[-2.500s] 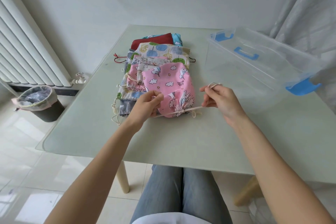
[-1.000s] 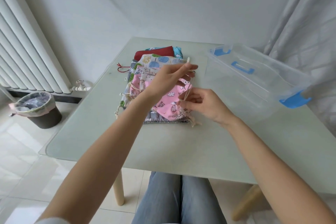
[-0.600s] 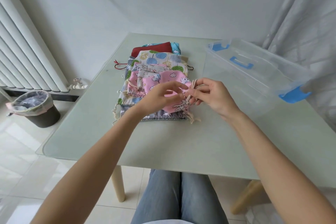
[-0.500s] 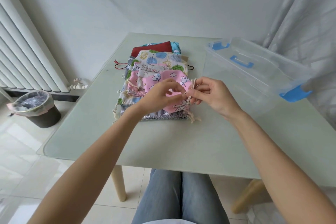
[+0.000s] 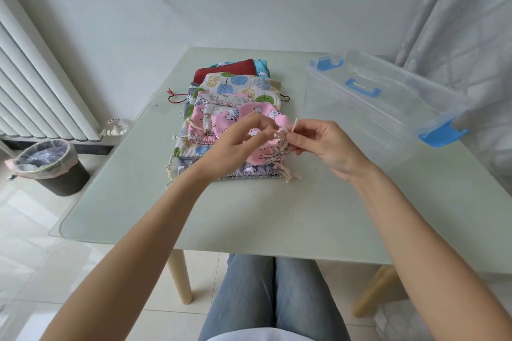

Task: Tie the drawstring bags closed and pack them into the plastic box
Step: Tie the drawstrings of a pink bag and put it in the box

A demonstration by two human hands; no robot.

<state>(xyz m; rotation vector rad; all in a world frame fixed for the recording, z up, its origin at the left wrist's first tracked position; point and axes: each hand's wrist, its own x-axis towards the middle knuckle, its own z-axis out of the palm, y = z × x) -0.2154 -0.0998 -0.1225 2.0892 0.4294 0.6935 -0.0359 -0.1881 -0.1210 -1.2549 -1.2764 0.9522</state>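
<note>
Pink cloud-print bag (image 5: 266,130), mouth cinched

A stack of printed fabric drawstring bags (image 5: 221,97) lies mid-worktop (image 5: 249,216), with the clear plastic box with blue latches (image 5: 382,108) to its right. Left of the worktop, a dark lined waste bin (image 5: 44,166) stands on the floor before the white radiator (image 5: 36,86).

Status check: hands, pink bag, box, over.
Both hands, left hand, right hand, pinching beige drawstring of pink cloud-print bag. Clear plastic box lidded. Nothing blocking.
</note>
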